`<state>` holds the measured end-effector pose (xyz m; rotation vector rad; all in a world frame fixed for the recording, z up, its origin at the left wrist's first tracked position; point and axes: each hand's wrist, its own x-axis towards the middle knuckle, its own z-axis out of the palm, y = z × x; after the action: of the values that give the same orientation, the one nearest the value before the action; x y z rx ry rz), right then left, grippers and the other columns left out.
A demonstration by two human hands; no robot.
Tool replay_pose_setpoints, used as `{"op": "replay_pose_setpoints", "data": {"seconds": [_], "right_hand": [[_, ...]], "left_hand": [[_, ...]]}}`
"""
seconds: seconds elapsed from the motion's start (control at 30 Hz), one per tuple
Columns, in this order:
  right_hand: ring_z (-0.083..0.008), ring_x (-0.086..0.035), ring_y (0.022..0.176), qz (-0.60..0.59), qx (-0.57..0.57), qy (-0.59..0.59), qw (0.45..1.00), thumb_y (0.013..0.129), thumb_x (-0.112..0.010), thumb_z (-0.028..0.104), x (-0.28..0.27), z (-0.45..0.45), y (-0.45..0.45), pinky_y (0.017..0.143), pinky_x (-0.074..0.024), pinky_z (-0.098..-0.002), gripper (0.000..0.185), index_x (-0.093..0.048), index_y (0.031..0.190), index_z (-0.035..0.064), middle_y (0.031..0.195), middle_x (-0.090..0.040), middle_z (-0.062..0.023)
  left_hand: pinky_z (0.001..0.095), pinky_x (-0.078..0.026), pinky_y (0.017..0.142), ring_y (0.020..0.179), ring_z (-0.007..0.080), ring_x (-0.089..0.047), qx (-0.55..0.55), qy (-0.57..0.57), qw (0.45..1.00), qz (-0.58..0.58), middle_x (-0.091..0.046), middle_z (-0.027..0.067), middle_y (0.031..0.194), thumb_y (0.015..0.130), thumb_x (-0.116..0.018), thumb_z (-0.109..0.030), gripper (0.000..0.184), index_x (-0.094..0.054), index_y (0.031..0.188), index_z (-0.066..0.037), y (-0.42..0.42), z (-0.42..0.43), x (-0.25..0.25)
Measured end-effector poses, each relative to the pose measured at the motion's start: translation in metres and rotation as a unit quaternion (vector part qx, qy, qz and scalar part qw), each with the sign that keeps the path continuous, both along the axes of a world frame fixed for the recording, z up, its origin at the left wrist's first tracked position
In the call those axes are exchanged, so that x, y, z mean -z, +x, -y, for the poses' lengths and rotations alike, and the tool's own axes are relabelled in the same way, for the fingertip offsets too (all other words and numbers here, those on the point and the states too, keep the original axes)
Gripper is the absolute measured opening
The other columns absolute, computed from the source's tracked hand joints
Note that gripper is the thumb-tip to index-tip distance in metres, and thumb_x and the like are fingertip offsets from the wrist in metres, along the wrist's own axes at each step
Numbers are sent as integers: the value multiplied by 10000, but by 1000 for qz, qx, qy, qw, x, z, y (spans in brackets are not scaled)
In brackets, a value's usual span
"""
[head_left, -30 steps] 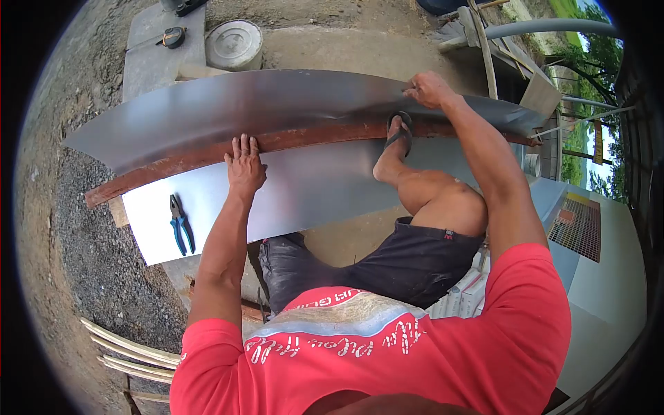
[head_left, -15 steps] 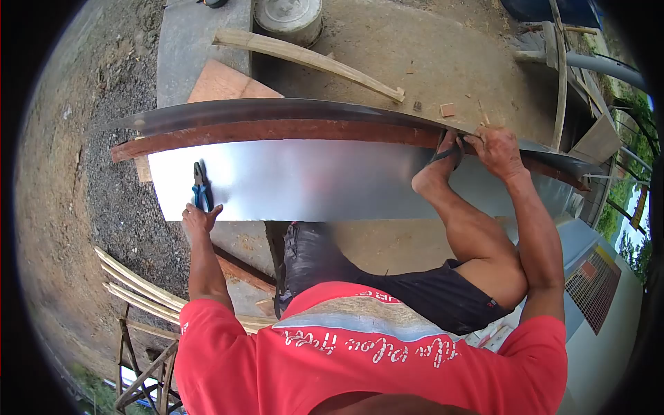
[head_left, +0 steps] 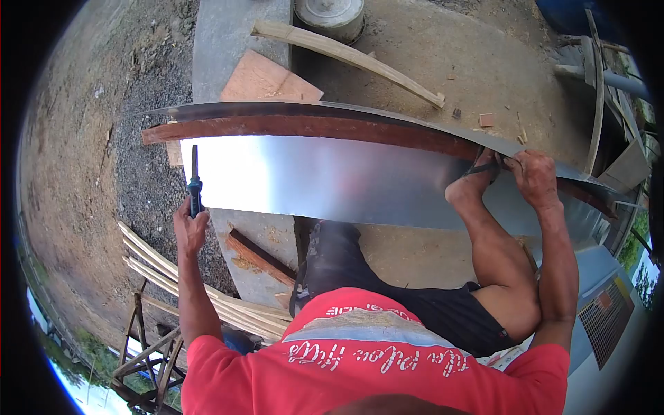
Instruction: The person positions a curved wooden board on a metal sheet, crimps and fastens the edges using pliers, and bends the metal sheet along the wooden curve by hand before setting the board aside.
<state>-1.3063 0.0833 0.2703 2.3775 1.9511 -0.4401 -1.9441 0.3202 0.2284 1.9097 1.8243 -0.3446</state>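
Note:
A shiny metal sheet (head_left: 311, 176) lies in front of me, with a long reddish-brown wooden beam (head_left: 290, 126) across it. Beyond the beam, the far part of the sheet stands up along it. At the sheet's left end, my left hand (head_left: 191, 225) is closed around the handles of blue-and-black pliers (head_left: 195, 187), seen edge-on with the jaws pointing away from me. My right hand (head_left: 535, 176) grips the sheet's raised far edge on the right; its fingertips are partly hidden. Beside it, my sandalled foot (head_left: 477, 176) presses on the sheet against the beam.
A pale plank (head_left: 346, 59), a plywood piece (head_left: 270, 77) and a round bucket (head_left: 330, 15) lie beyond the sheet. Long wooden strips (head_left: 207, 294) and a wooden frame (head_left: 149, 346) are at lower left. A short brown timber (head_left: 259, 256) lies near my leg.
The pliers have come up off the sheet and turned edge-on in my left hand, now at the sheet's left edge. The whole view has shifted; my right hand keeps its grip.

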Motion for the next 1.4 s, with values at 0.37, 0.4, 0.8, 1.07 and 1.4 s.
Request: {"op": "replay_pose_setpoints", "data": {"seconds": [0.37,0.4,0.8,1.07,1.4], "right_hand": [[-337,-571,642,-48,-10,26,998,733,-698,42,8,13,6,583,-436,-441,78,-647,787,20,684,-553,-147],[-331,-569,641,-46,-10,31,998,725,-703,40,8,15,5,580,-433,-439,93,-645,794,18,683,-549,-144],[-307,-561,651,-53,-4,29,998,690,-716,22,5,22,-4,588,-444,-418,154,-634,820,5,691,-536,-124],[-314,-576,673,-28,-5,7,1000,717,-715,39,2,20,0,603,-451,-424,159,-659,860,-4,710,-560,-132],[-341,-601,710,-36,25,-2,999,737,-685,4,4,25,-3,645,-470,-434,163,-666,897,-14,773,-595,-152]], "left_hand": [[478,-493,715,851,305,-643,363,-133,881,-274,-644,205,874,782,-599,-199,422,-618,1133,34,316,-244,-96],[469,-517,818,1007,277,-625,329,-233,845,-353,-646,196,1055,813,-647,-230,471,-603,1223,-1,351,-225,-94],[369,-476,526,671,213,-637,356,-241,766,-477,-665,129,772,792,-577,-111,218,-701,942,-14,304,-251,15],[379,-482,583,707,217,-607,413,-293,722,-472,-655,121,792,764,-595,-91,172,-684,884,-5,241,-285,71],[393,-448,543,670,228,-605,361,-194,800,-438,-586,110,659,789,-568,-93,107,-652,782,-27,229,-265,51]]}}
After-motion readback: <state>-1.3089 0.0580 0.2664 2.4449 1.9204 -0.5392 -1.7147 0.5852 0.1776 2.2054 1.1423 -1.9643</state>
